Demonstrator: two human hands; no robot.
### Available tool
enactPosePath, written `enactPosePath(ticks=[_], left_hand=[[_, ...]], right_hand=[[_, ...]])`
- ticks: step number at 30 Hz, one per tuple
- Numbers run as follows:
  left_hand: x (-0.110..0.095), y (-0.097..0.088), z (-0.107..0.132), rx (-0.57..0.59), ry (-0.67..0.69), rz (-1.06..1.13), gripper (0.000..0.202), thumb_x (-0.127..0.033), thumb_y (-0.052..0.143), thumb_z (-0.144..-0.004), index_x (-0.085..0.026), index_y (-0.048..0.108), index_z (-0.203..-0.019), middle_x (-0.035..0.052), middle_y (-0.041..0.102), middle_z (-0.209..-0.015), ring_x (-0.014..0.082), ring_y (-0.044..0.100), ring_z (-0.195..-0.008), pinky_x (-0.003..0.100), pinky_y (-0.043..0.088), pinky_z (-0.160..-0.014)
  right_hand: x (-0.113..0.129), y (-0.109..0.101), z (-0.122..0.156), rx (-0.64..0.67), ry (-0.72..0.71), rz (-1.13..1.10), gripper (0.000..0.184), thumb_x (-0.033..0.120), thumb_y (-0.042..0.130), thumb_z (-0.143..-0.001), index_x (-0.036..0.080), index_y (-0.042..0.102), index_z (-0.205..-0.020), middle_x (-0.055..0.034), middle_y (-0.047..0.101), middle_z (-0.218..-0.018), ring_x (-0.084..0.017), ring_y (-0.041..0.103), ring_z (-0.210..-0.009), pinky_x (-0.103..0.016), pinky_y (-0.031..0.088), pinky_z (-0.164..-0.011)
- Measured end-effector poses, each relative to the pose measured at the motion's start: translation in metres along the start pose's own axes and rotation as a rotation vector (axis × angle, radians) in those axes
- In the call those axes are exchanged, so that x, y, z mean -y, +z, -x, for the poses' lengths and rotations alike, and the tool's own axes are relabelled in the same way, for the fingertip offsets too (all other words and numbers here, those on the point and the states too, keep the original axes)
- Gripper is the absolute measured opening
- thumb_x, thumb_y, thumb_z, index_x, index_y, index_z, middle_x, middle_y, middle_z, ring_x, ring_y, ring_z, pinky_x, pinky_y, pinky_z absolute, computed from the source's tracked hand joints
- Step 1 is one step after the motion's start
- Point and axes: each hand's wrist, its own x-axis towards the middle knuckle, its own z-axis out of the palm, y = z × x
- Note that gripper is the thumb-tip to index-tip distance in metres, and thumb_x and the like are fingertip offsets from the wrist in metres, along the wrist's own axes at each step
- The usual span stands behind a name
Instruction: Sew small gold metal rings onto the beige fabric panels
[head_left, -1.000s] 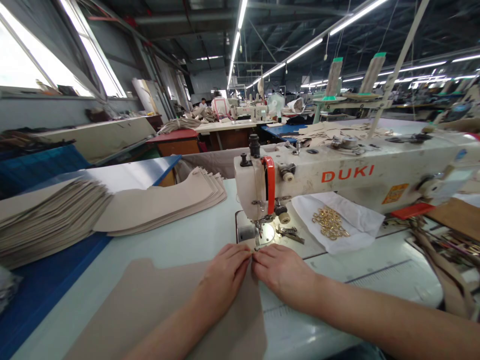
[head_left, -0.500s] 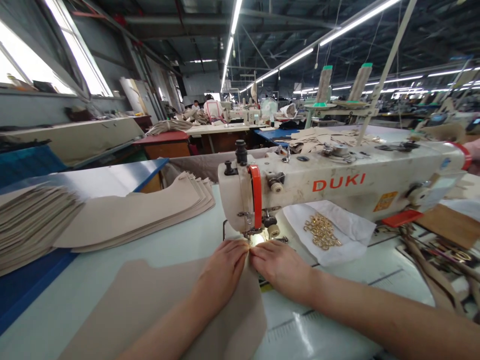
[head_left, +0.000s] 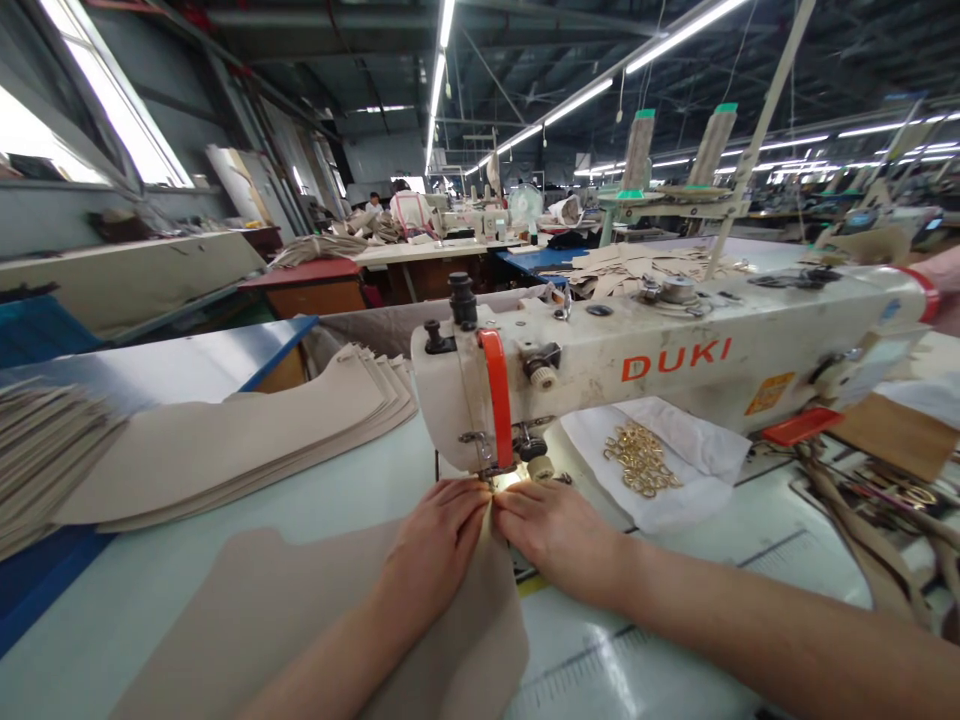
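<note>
A large beige fabric panel [head_left: 300,610] lies across the sewing table and runs up under the needle area of a white sewing machine [head_left: 577,350]. My left hand [head_left: 442,530] rests on the panel's upper edge, fingers pinched down close to the presser foot. From the other side my right hand [head_left: 551,530] pinches the same edge, its fingertips almost touching the left ones. The lit needle and the bit of fabric beneath it are mostly hidden behind my fingers.
Stacked beige panels [head_left: 262,430] lie to the left. Gold metal rings [head_left: 641,460] sit on a white cloth [head_left: 697,450] under the machine arm. Farther right are a brown board [head_left: 900,435] and loose straps [head_left: 847,520]. Two thread cones [head_left: 637,150] stand behind.
The view has shifted slightly, so the machine sits a little farther left in it. Both hands keep their grip at the needle, with the panel in nearly the same place.
</note>
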Motion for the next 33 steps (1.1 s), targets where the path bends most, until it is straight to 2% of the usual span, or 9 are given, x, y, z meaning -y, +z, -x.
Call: enactPosePath(ticks=[10,16,21,28,33], left_hand=[[0.003,0.000,0.001,0.001,0.008,-0.057,0.021,-0.019,0.047,-0.086,-0.018,0.068,-0.089,0.0059,0.071,-0.089,0.0188,0.065,-0.086,0.034,0.056,-0.080],[-0.001,-0.004,0.000,0.047,-0.011,-0.066,0.023,-0.020,0.046,-0.087,-0.017,0.068,-0.091,0.0066,0.071,-0.092,0.0190,0.064,-0.088,0.035,0.055,-0.082],[-0.004,-0.005,0.005,0.047,0.002,-0.096,0.025,-0.022,0.043,-0.089,-0.016,0.066,-0.096,0.0073,0.070,-0.096,0.0193,0.063,-0.093,0.035,0.054,-0.085],[-0.001,-0.004,0.011,0.194,0.022,-0.185,0.033,-0.022,0.035,-0.092,-0.012,0.063,-0.107,0.0106,0.067,-0.110,0.0203,0.060,-0.104,0.036,0.049,-0.094],[-0.001,-0.003,0.010,0.217,0.009,-0.173,0.037,-0.025,0.030,-0.093,-0.013,0.063,-0.106,0.0105,0.067,-0.110,0.0199,0.060,-0.105,0.035,0.049,-0.094]], right_hand=[[0.000,0.003,0.000,-0.023,0.016,0.000,0.006,0.016,0.057,-0.087,0.012,0.060,-0.090,-0.0066,0.062,-0.094,-0.020,0.054,-0.090,-0.032,0.042,-0.079],[0.003,0.000,0.003,-0.025,0.023,0.012,0.007,0.015,0.057,-0.087,0.011,0.060,-0.092,-0.0064,0.063,-0.096,-0.020,0.055,-0.091,-0.033,0.043,-0.081],[0.006,-0.002,0.009,-0.035,-0.021,0.000,0.009,0.017,0.053,-0.090,0.013,0.060,-0.094,-0.0056,0.064,-0.099,-0.019,0.055,-0.097,-0.031,0.042,-0.087],[0.003,0.001,0.010,-0.031,-0.104,-0.017,0.010,0.018,0.054,-0.090,0.013,0.061,-0.095,-0.0058,0.063,-0.107,-0.019,0.056,-0.100,-0.030,0.042,-0.091],[0.002,0.003,0.009,0.000,-0.100,-0.036,0.011,0.017,0.053,-0.090,0.012,0.061,-0.097,-0.0065,0.063,-0.107,-0.018,0.055,-0.104,-0.028,0.041,-0.095]])
